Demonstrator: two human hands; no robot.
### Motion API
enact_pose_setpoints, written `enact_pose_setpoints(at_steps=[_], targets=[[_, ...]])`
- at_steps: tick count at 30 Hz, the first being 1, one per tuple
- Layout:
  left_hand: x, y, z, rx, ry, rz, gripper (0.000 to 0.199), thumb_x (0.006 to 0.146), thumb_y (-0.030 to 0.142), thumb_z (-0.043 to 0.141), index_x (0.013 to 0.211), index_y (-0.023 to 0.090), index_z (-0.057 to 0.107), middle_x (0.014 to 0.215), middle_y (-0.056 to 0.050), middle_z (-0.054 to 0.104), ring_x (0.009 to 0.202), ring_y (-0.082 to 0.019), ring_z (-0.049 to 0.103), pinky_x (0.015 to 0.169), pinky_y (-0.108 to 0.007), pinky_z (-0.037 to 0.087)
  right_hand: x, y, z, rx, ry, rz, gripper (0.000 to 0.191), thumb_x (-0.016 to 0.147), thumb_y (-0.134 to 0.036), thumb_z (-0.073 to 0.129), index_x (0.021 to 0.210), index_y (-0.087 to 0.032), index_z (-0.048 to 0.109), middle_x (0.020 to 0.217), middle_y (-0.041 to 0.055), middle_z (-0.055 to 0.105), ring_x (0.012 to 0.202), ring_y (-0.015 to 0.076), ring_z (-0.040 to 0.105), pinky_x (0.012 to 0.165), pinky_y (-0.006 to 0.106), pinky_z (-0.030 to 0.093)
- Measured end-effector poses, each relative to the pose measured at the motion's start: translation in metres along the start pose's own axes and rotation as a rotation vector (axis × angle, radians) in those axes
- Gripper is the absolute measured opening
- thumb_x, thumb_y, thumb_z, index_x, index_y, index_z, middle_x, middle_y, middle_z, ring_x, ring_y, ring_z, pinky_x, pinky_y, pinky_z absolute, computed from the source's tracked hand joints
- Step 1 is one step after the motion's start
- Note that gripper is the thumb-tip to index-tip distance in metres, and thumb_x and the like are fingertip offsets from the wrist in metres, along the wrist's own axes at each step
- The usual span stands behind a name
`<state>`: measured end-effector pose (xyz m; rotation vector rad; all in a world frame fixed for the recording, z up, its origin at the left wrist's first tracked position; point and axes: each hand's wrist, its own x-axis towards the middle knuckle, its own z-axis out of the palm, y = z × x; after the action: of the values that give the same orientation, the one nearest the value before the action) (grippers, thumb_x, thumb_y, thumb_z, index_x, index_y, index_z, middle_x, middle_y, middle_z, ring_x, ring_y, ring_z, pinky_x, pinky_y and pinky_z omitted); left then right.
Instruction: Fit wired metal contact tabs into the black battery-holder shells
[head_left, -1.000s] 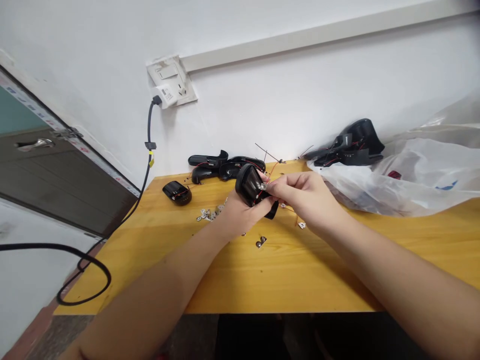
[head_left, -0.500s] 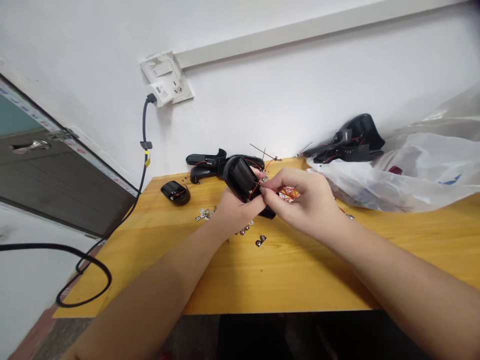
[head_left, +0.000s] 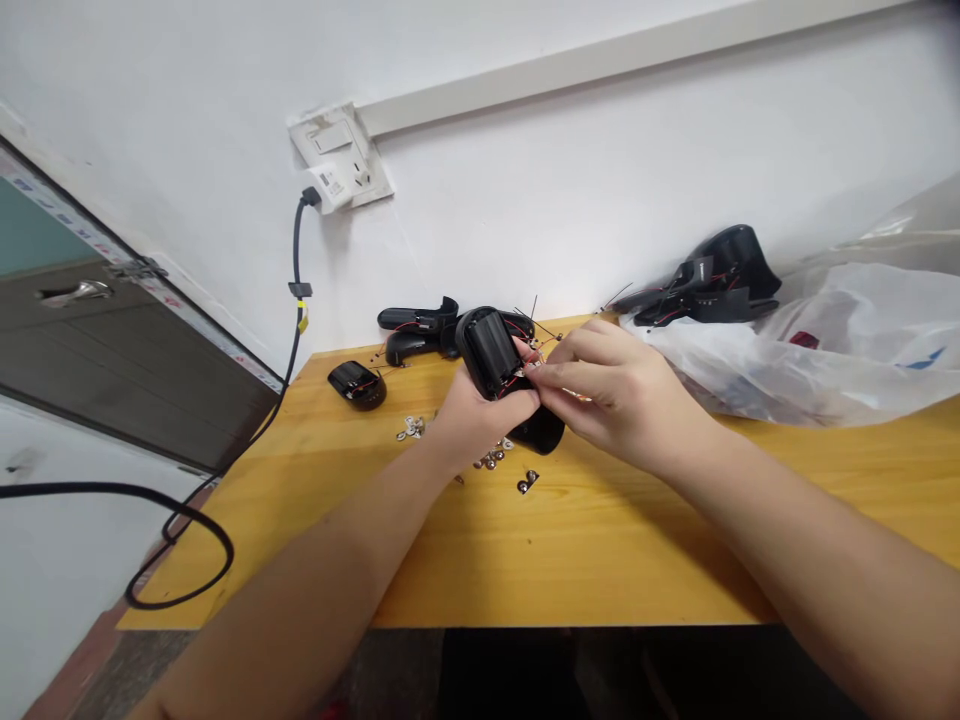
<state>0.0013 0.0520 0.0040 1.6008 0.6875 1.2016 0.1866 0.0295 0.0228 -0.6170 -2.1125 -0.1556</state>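
Note:
My left hand (head_left: 476, 415) is closed around a black plastic housing (head_left: 487, 352) with a rounded end and an open compartment, held tilted above the table. Thin red wires show at its lower edge. My right hand (head_left: 611, 390) pinches at that edge with thumb and forefinger; a small pale or metallic bit shows by the fingertips, too small to name. Below the hands lie small metal contact pieces (head_left: 491, 458), and nearer me a dark pair of them (head_left: 528, 482). A similar black housing (head_left: 356, 385) with a red wire rests to the left.
More black housings with wires (head_left: 416, 330) lie against the wall. At the right, a translucent plastic bag (head_left: 847, 350) has other black housings (head_left: 712, 285) on it. A black cable (head_left: 295, 260) runs from the wall socket (head_left: 341, 155) past the wooden table's (head_left: 600, 560) left side.
The view has shifted slightly. The housing in my left hand has turned a little more upright, and my right fingers have changed their pinch at its lower edge.

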Motion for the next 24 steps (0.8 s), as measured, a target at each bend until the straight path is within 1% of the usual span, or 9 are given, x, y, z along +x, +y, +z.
enact_pose_setpoints(at_steps=[3, 9, 13, 14, 16, 19, 21, 23, 24], targets=[[0.001, 0.003, -0.001, 0.086, -0.014, 0.042, 0.033, 0.071, 0.016, 0.071, 0.100, 0.021, 0.057, 0.102, -0.004, 0.064, 0.100, -0.020, 0.063, 0.097, -0.040, 0.055, 0.000, 0.000, 0.001, 0.000, -0.008, 0.014, 0.014, 0.098, -0.014, 0.062, 0.100, -0.014, 0.075, 0.090, 0.0094, 0.069, 0.084, 0.0215, 0.058, 0.076, 0.037, 0.052], [0.002, 0.001, -0.002, 0.217, -0.028, 0.121, 0.037, 0.071, 0.012, 0.068, 0.103, 0.023, 0.053, 0.099, -0.003, 0.066, 0.092, -0.018, 0.064, 0.084, -0.038, 0.058, -0.002, 0.001, 0.002, -0.009, 0.001, -0.009, 0.018, 0.099, -0.015, 0.061, 0.104, -0.017, 0.077, 0.093, 0.0098, 0.070, 0.086, 0.0213, 0.059, 0.077, 0.037, 0.052], [0.002, -0.001, -0.003, 0.292, -0.033, 0.261, 0.036, 0.072, 0.009, 0.065, 0.104, 0.023, 0.054, 0.099, -0.003, 0.065, 0.093, -0.018, 0.063, 0.087, -0.039, 0.056, -0.003, -0.001, 0.004, 0.056, 0.019, 0.045, 0.016, 0.096, -0.014, 0.064, 0.101, -0.016, 0.080, 0.091, 0.0098, 0.072, 0.085, 0.0206, 0.062, 0.076, 0.036, 0.053], [0.001, -0.001, -0.004, 0.318, -0.027, 0.307, 0.038, 0.072, 0.008, 0.065, 0.105, 0.023, 0.054, 0.100, -0.003, 0.064, 0.093, -0.018, 0.063, 0.087, -0.038, 0.055, -0.003, -0.002, 0.005, 0.111, 0.030, 0.099, 0.016, 0.095, -0.015, 0.066, 0.100, -0.015, 0.080, 0.090, 0.0095, 0.073, 0.084, 0.0198, 0.065, 0.075, 0.034, 0.053], [0.000, -0.003, -0.006, 0.372, -0.028, 0.357, 0.042, 0.071, 0.008, 0.065, 0.109, 0.023, 0.054, 0.104, -0.003, 0.063, 0.094, -0.018, 0.062, 0.087, -0.037, 0.054, -0.001, -0.007, 0.006, 0.252, 0.041, 0.275, 0.014, 0.093, -0.016, 0.069, 0.097, -0.015, 0.081, 0.090, 0.0083, 0.075, 0.080, 0.0183, 0.068, 0.071, 0.031, 0.054], [0.000, -0.003, -0.010, 0.467, -0.066, 0.325, 0.047, 0.074, 0.009, 0.065, 0.116, 0.023, 0.051, 0.107, -0.004, 0.059, 0.094, -0.018, 0.060, 0.084, -0.036, 0.052, 0.004, -0.015, 0.005, 0.420, 0.010, 0.586, 0.010, 0.088, -0.019, 0.073, 0.092, -0.016, 0.082, 0.087, 0.0058, 0.077, 0.075, 0.0171, 0.070, 0.066, 0.029, 0.053], [0.001, -0.002, -0.013, 0.533, -0.092, 0.371, 0.045, 0.075, 0.010, 0.065, 0.116, 0.022, 0.050, 0.108, -0.005, 0.057, 0.096, -0.019, 0.059, 0.084, -0.037, 0.051, 0.007, -0.017, 0.003, 0.510, -0.030, 0.751, 0.009, 0.086, -0.022, 0.074, 0.085, -0.016, 0.081, 0.073, 0.0031, 0.073, 0.062, 0.0144, 0.063, 0.058, 0.027, 0.049], [0.003, 0.002, -0.015, 0.609, -0.123, 0.491, 0.043, 0.076, 0.010, 0.065, 0.115, 0.021, 0.050, 0.110, -0.007, 0.055, 0.103, -0.021, 0.057, 0.089, -0.039, 0.051, 0.009, -0.017, 0.000, 0.600, -0.084, 0.884, 0.013, 0.085, -0.026, 0.075, 0.079, -0.016, 0.079, 0.060, -0.0001, 0.065, 0.049, 0.0105, 0.050, 0.046, 0.025, 0.039], [0.003, 0.004, -0.016, 0.643, -0.146, 0.544, 0.041, 0.077, 0.010, 0.065, 0.114, 0.021, 0.050, 0.112, -0.007, 0.055, 0.108, -0.022, 0.057, 0.092, -0.040, 0.050, 0.008, -0.016, -0.001, 0.638, -0.123, 0.930, 0.014, 0.084, -0.029, 0.076, 0.078, -0.016, 0.078, 0.057, -0.0008, 0.062, 0.046, 0.0095, 0.045, 0.043, 0.025, 0.035]])
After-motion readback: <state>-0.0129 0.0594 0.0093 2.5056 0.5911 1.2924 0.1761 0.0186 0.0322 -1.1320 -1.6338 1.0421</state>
